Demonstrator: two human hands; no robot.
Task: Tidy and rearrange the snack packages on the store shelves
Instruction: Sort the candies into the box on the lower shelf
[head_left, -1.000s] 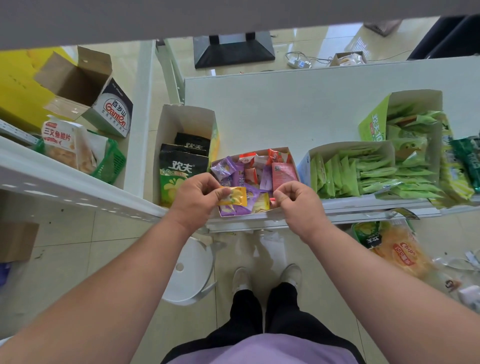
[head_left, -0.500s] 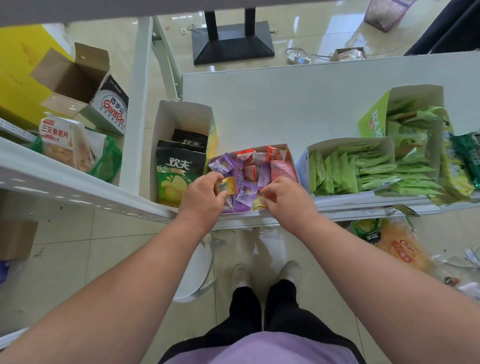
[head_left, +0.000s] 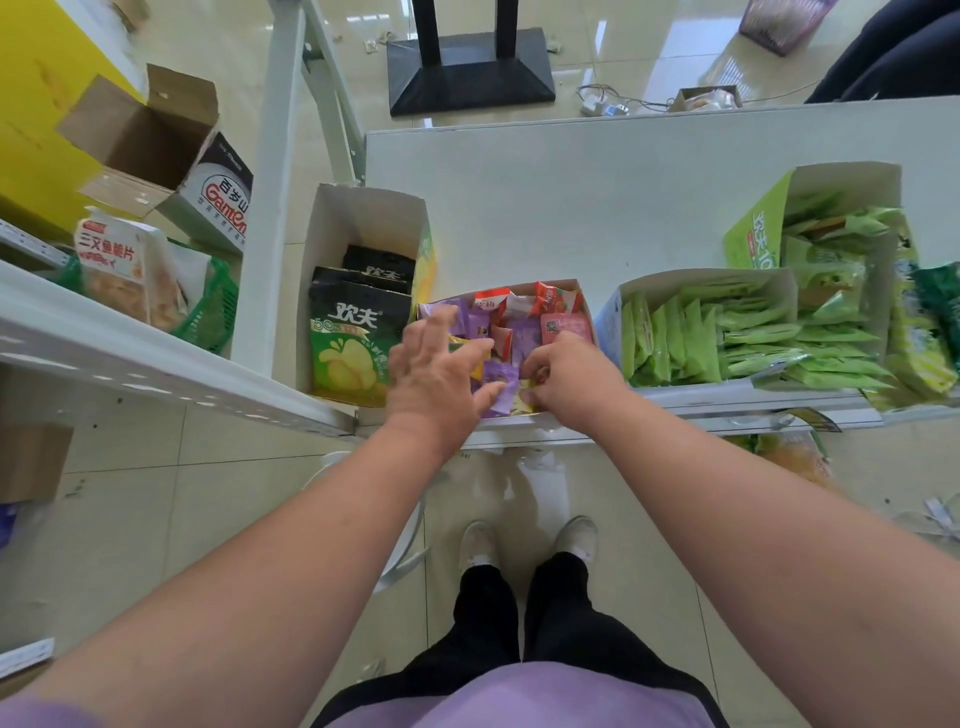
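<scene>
Open box (head_left: 586, 317) of purple, red, yellow snack sachets (head_left: 522, 332), left hand (head_left: 439, 371) spread flat, right hand (head_left: 569, 376) pinching one

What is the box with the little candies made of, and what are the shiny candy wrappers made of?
The candy box looks like thin cardboard: matte, pale inside, with folded walls. The candy wrappers look like glossy plastic film, maybe foil-lined: they crinkle and catch light. The left hand lies spread over them.

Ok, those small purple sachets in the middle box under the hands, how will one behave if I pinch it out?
The purple sachets look like thin, crinkled film, so probably floppy and light. The glossy wrap may be slippery. They lie loose and overlapping in the middle box, so neighbours will likely shift or lift along, especially near the right hand.
</scene>
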